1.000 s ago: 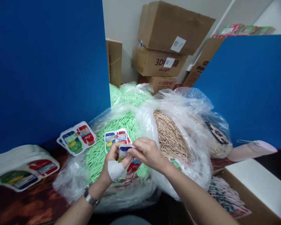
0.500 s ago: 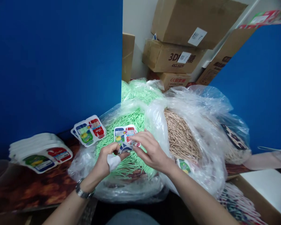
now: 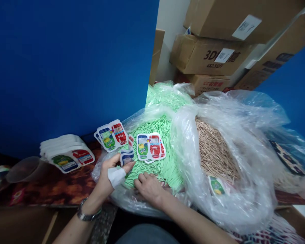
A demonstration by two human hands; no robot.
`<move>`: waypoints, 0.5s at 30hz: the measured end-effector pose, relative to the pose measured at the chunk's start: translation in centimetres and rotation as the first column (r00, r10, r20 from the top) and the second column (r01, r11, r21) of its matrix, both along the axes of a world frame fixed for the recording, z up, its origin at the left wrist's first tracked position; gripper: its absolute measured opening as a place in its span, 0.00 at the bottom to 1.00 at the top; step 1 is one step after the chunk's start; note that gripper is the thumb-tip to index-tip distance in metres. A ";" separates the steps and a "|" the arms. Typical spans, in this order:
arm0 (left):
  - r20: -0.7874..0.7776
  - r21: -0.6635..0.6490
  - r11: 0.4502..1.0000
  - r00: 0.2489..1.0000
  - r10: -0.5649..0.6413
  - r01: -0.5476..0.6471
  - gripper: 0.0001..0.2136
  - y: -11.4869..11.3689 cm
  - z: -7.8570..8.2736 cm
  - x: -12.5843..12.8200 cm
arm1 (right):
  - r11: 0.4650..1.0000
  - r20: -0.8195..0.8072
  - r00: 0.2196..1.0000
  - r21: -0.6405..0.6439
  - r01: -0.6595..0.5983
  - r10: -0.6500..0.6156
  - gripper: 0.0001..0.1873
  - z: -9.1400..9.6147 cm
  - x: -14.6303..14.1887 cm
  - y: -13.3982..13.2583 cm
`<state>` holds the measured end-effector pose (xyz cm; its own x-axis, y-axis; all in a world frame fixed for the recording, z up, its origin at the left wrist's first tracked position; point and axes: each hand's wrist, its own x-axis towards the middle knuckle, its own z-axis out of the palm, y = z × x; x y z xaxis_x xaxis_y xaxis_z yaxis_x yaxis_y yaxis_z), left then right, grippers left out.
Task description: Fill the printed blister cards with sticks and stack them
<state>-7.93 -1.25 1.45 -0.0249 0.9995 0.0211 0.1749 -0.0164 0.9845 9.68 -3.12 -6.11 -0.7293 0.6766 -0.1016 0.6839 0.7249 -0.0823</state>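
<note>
L hand (image 3: 111, 173) pinches thin blue-and-white printed pack (image 3: 127, 156), prob. light, bendy; hold by edges!
R hand (image 3: 150, 188) curls over thin pale-green sticks (image 3: 169, 169), prob. brittle; can't tell if pinching any.

Your left hand (image 3: 109, 173), thumb and fingers pinching, points to one o'clock; your right hand (image 3: 150, 189), fingers curled, to ten.

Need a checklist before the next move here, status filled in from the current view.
1. Left hand gripping a printed card: ok.
2. Printed card flat: not ok, it is bent.
3. Right hand at the green sticks: ok, at their near edge.
4. Sticks in right hand: cannot tell, underside of fingers hidden.
5. Clear bag around green sticks open: ok.
6. Loose cards clear of right hand: ok, beyond it.
</note>
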 end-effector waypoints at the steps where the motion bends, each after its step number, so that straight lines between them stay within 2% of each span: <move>1: 0.013 -0.007 1.000 1.000 -0.001 0.001 0.09 -0.1 -0.1 -0.2 | 1.000 0.000 1.000 -0.013 -0.012 0.012 0.12 0.0 -0.1 -0.2; 4: 0.054 -0.029 0.999 0.998 0.022 -0.021 0.11 -0.1 -0.1 -0.5 | 0.998 0.003 0.998 -0.036 0.056 -0.056 0.21 0.1 0.0 -0.4; 6: 0.074 -0.037 0.999 0.997 0.037 -0.035 0.11 0.0 -0.2 -0.7 | 0.991 0.014 0.992 -0.044 0.124 -0.123 0.23 0.0 0.2 0.1; 11: 0.048 -0.036 0.999 0.999 0.024 -0.022 0.11 -0.1 -0.4 -0.9 | 0.981 0.069 0.979 -0.025 0.193 -0.191 0.17 0.2 1.0 2.3; 15: 0.037 -0.044 0.999 0.999 0.023 -0.021 0.10 -0.2 -0.6 -1.0 | 0.991 0.055 0.989 -0.015 0.137 -0.136 0.11 0.4 1.6 2.3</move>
